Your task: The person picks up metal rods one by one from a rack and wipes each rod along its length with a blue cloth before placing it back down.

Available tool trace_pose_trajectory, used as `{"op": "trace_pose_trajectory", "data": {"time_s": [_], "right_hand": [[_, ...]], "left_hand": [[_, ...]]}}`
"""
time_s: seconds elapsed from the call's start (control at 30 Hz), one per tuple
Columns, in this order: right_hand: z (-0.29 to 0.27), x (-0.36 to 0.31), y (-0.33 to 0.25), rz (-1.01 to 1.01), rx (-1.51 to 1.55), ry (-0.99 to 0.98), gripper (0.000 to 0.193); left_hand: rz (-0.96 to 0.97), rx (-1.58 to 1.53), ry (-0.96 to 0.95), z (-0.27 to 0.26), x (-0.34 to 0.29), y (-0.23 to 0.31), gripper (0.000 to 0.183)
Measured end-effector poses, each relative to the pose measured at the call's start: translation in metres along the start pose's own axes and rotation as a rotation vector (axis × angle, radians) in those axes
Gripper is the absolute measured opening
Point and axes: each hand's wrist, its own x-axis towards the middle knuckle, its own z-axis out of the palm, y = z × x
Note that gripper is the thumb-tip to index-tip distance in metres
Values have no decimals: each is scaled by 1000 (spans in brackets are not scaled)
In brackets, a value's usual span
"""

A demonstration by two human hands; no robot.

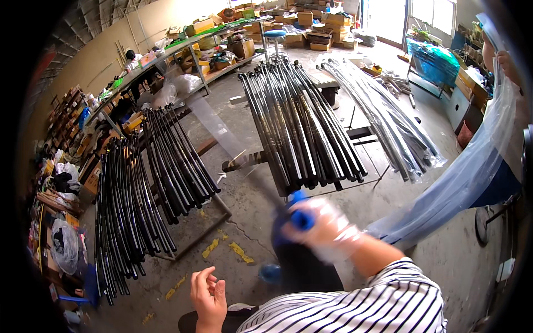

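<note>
My right hand (322, 225), in a clear plastic glove, is closed round a blurred dark rod (266, 191) with a blue piece (302, 220) at the grip. Motion smears the rod, and its lower end is hard to make out. Lower left, my bare left hand (209, 294) is held up with nothing in it, its fingers loosely bent and the thumb apart. Ahead of the right hand, a row of glossy black rods (302, 127) lies across a rack. More black rods (177, 166) rest side by side on a low stand to the left.
Silvery rods in clear plastic (383, 119) lie to the right of the black row. At the right edge a person's hand (508, 69) is beside a long clear plastic sleeve (444, 194). A long workbench (191, 41), a blue stool (275, 34) and stacked boxes (333, 25) stand farther back.
</note>
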Motion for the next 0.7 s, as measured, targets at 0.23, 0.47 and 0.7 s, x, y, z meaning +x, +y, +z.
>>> {"op": "trace_pose_trajectory", "data": {"time_s": [0.23, 0.47, 0.7], "right_hand": [[-133, 8, 158, 476, -331, 393, 30], [-156, 32, 270, 551, -742, 8, 17], [-159, 17, 389, 401, -192, 201, 19]], "left_hand": [[-259, 37, -23, 1, -36, -73, 19], [-305, 217, 126, -15, -50, -112, 18], [-431, 393, 279, -66, -36, -175, 13]]}}
